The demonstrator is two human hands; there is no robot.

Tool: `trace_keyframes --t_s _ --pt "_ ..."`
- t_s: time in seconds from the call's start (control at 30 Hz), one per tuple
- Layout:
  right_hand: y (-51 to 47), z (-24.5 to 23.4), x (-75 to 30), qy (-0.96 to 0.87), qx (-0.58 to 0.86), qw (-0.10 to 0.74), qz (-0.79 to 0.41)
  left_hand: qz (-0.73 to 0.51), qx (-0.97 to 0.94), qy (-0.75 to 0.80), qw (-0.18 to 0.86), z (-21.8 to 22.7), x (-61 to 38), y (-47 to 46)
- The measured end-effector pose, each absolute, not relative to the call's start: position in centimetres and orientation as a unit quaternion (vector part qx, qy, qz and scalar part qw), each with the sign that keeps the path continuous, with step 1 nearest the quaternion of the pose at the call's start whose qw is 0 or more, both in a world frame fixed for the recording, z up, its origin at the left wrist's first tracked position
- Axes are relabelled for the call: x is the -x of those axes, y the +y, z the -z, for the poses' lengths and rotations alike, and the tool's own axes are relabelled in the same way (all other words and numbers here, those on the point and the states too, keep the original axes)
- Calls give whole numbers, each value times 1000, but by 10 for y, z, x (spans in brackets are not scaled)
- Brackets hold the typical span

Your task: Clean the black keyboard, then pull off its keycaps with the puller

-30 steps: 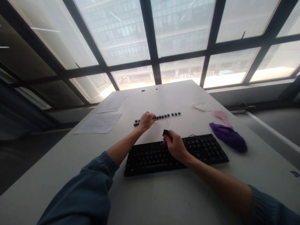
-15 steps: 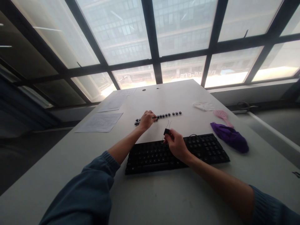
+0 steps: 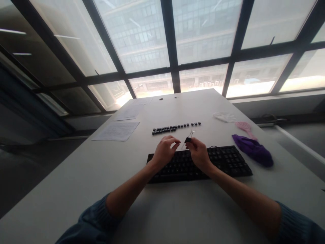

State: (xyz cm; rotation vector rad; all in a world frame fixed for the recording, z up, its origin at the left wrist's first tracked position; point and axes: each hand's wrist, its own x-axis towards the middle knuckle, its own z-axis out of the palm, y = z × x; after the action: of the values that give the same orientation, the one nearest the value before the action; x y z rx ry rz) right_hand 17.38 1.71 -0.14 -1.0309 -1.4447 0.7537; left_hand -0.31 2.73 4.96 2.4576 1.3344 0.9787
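Observation:
Between the thumb and fingers of my right hand [image 3: 199, 154] is a black binder clip [image 3: 188, 139], its wire handles sticking out. My left hand [image 3: 165, 150] hovers just to the left of the clip, thumb and forefinger apart, with nothing visible in them. Beneath both hands lies a black keyboard [image 3: 225, 161], its middle partly covered by them. Beyond it, several loose black keycaps [image 3: 167, 129] are lined up on the white table, in a long row with a shorter one in front at the left.
Printed sheets of paper [image 3: 116, 131] lie on the left of the white table [image 3: 162, 210]. To the right are a crumpled clear plastic bag [image 3: 224, 117], a pink hairbrush [image 3: 244, 128] and a purple cloth pouch [image 3: 252, 150]. Large windows rise behind the far edge.
My left hand has come back from the keycap rows to beside the binder clip, uncovering the keycaps. My right hand still holds the clip over the keyboard. The view has shifted slightly.

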Motion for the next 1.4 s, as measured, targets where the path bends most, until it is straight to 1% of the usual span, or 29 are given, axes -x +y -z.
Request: trace_keyframes --t_s 0.13,0.3,0.37,0.57,0.87,1.13,1.27,1.4 --pt "16 0 -186 -656 439 528 -314 -304 -832 439 151 -39 -3 18" --pt "18 -1 -192 -682 425 504 -318 -301 -842 409 180 -29 -2 25" --pt "19 -1 -190 -695 418 498 -307 -292 -850 406 165 -27 -1 26" --pt "20 2 -189 -722 404 483 -285 -239 -876 412 77 -29 1 23" --pt "20 -1 -190 -718 423 483 -270 -227 -886 402 56 -38 1 21" --pt "20 3 -187 -698 433 461 -335 -207 -894 397 7 -37 1 18" --pt "19 3 -186 -724 428 444 -308 -191 -895 402 14 -31 2 20" --pt "15 1 -184 -759 411 436 -257 -181 -891 411 75 -32 3 20"
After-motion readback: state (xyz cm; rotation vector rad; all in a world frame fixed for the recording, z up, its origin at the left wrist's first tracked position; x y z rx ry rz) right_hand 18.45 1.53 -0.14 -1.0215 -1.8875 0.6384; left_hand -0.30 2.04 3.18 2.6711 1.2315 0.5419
